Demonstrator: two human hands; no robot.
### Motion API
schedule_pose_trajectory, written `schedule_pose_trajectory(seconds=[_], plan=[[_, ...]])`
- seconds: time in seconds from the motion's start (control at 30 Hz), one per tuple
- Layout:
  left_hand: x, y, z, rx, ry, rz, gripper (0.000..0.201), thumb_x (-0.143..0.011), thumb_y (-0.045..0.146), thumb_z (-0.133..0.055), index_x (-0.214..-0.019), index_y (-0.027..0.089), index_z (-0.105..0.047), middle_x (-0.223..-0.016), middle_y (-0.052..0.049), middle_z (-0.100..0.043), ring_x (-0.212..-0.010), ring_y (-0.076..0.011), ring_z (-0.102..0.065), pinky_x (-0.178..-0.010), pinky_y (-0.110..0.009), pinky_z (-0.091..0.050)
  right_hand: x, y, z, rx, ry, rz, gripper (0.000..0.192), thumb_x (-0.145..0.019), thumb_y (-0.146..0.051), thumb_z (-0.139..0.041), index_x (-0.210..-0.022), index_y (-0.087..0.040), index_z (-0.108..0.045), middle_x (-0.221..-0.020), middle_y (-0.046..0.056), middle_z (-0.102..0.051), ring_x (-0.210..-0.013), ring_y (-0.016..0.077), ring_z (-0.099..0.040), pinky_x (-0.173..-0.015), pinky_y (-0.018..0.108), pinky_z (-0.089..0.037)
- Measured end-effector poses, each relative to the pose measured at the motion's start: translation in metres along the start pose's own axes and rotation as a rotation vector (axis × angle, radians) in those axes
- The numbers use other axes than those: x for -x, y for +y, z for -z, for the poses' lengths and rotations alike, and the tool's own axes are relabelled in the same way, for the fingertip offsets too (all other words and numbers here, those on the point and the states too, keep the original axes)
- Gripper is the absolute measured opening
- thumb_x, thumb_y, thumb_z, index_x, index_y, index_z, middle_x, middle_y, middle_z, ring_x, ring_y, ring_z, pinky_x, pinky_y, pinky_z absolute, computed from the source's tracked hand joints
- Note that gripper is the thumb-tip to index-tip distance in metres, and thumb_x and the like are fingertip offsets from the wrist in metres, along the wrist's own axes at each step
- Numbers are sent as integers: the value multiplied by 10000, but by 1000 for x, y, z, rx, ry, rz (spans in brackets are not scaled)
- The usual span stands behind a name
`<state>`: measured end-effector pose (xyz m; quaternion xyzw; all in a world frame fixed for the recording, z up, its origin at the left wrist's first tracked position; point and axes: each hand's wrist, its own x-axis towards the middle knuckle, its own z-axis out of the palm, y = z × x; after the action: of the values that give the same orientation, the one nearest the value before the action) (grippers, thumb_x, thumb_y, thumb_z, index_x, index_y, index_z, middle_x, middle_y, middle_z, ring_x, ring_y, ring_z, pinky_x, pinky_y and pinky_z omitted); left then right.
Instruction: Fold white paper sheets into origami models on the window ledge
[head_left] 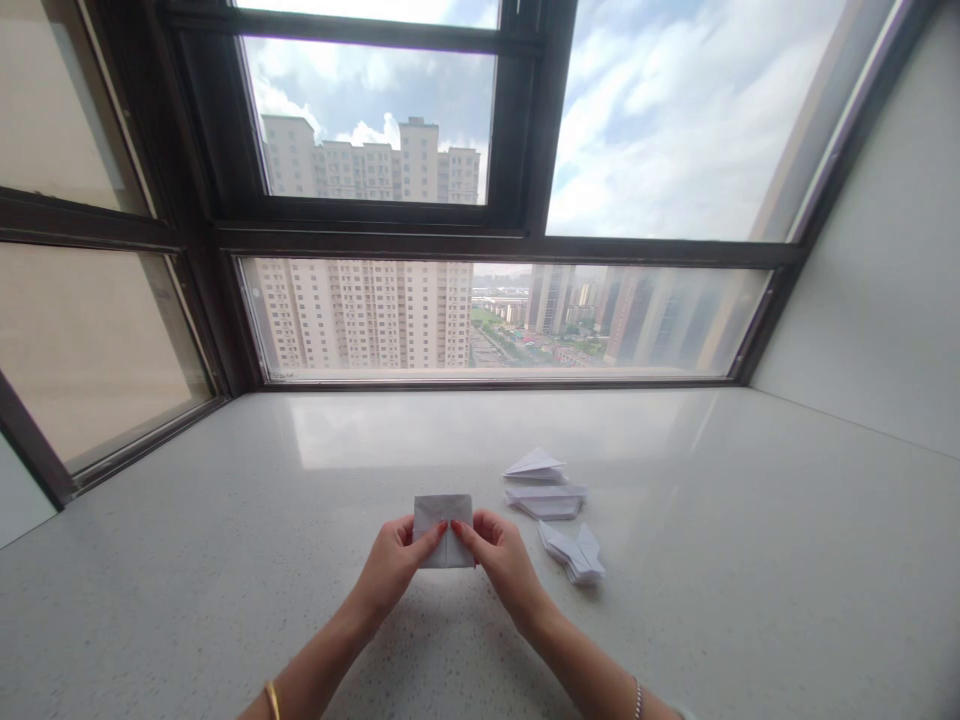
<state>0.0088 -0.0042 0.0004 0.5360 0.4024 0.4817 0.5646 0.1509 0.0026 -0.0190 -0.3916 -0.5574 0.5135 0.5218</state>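
Note:
A small, nearly square piece of folded paper [443, 508] is held up between both hands, greyish on the side facing me. A vertical seam runs down its lower middle. My left hand [396, 560] grips its left edge, thumb on the front face and the other fingers behind. On the right edge, my right hand [504, 560] pinches it the same way. The two thumb tips almost meet at the seam. Fingers behind the paper are mostly hidden.
To the right of my hands lie several white folded papers: a pointed one [535, 465], a flat boat-like one [547, 501] and a winged stack [574, 553]. They rest on a speckled white sill [225, 600]. Dark window frames [510, 247] rise behind it, and a wall [877, 260] stands at right.

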Motion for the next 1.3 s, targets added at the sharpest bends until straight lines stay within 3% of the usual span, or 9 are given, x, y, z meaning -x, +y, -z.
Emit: schedule_pose_trajectory(seconds=[0.37, 0.6, 0.77, 1.03, 1.3], plan=[[-1, 0, 0, -40, -8, 0, 334, -636, 405, -618, -752, 92, -634, -669, -34, -634, -636, -173, -550, -578, -245, -410, -1, -3, 0, 28, 9, -7, 360, -647, -494, -570, -591, -148, -491, -489, -48, -425, -453, 73, -363, -404, 192, -269], [-2, -3, 1, -98, 5, 16, 352, -626, 441, -610, -686, 94, -613, -536, 9, -546, -486, -100, -451, -453, -195, -329, 0, -4, 1, 22, 5, 4, 364, -645, -497, -572, -594, -144, -497, -505, -41, -446, -466, 74, -356, -412, 197, -254], [-2, -2, 1, -53, 4, 39, 391, -617, 445, -619, -778, 89, -631, -663, -35, -612, -599, -151, -524, -532, -223, -389, 0, -3, 0, 11, -8, 5, 366, -637, -500, -580, -590, -148, -491, -506, -43, -446, -471, 76, -357, -421, 198, -257], [-2, -2, 0, -56, 24, 61, 414, -597, 465, -630, -754, 82, -626, -608, -32, -606, -540, -139, -525, -483, -213, -388, 2, -4, -1, -2, -27, 25, 374, -632, -517, -579, -605, -151, -503, -522, -38, -452, -488, 86, -380, -439, 202, -274], [2, 1, -3, -17, 38, 55, 364, -585, 443, -652, -707, 100, -629, -651, -44, -638, -602, -173, -569, -550, -240, -431, 1, -3, -1, 29, -24, 10, 411, -609, -560, -572, -600, -155, -499, -510, -42, -440, -466, 84, -373, -429, 205, -273]])
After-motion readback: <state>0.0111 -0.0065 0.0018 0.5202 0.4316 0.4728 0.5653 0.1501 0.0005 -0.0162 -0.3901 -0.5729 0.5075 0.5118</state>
